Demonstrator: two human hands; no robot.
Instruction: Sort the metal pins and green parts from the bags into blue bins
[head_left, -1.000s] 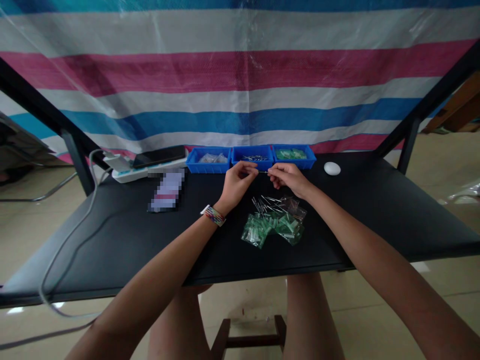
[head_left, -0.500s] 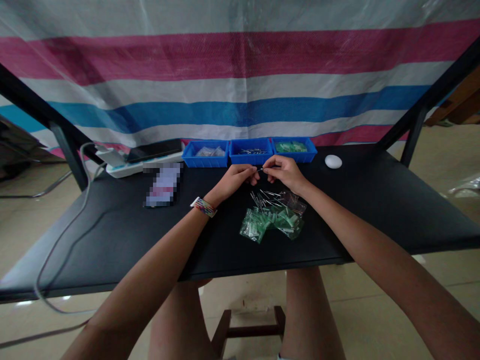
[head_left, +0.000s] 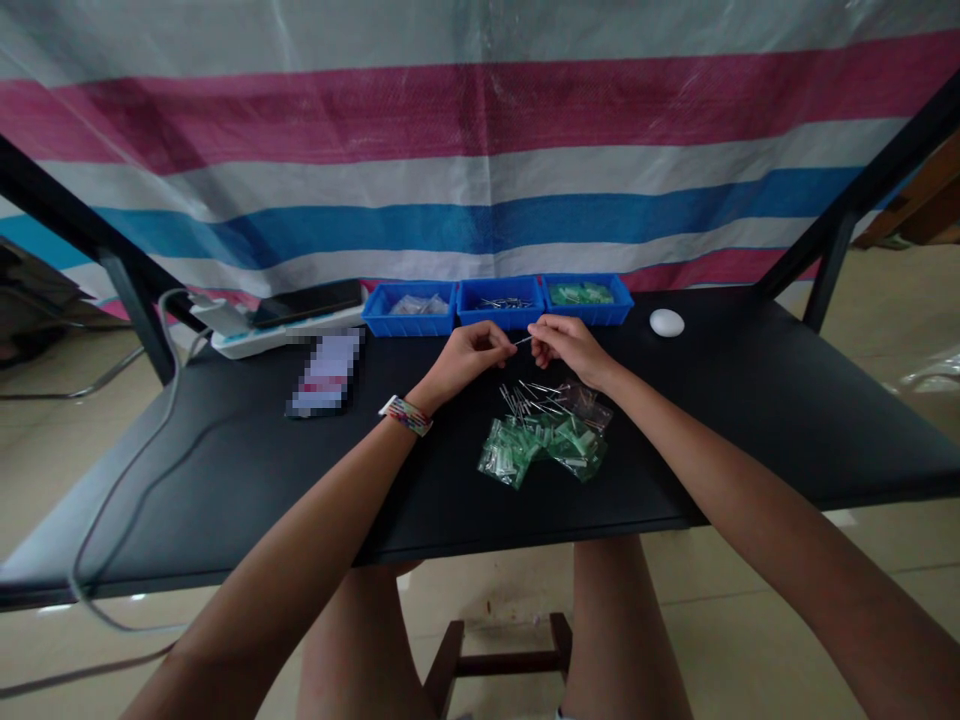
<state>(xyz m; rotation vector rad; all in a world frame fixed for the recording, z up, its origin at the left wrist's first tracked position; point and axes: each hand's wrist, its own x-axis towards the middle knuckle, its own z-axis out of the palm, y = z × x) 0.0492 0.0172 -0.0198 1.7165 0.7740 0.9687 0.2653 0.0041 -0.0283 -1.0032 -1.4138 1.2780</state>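
Note:
My left hand (head_left: 477, 351) and my right hand (head_left: 568, 345) meet just in front of the blue bins. A thin silvery metal pin (head_left: 523, 341) spans the gap between them, one end pinched by each hand's fingertips. Its exact kind is too small to make out. Below the hands, several similar loose metal pins (head_left: 531, 400) lie in a scattered pile on the black table (head_left: 427, 495). Clear bags with green on them (head_left: 541, 446) sit nearer the front edge, holding small pale pieces. A darker clear bag (head_left: 589, 408) lies beside the pins.
Three blue bins stand along the back: the left one (head_left: 411, 325) with clear bags, the middle one (head_left: 501, 317) with metal pins, the right one (head_left: 589, 312) with green bags. A white oval object (head_left: 667, 323), a blurred-out phone (head_left: 328, 372) and a power strip (head_left: 240, 345) flank them.
The fingertips have drawn slightly apart, so more of the metal pin shows between them. My left fingers have shifted into a rounder pinch. Things on the table stay in place.

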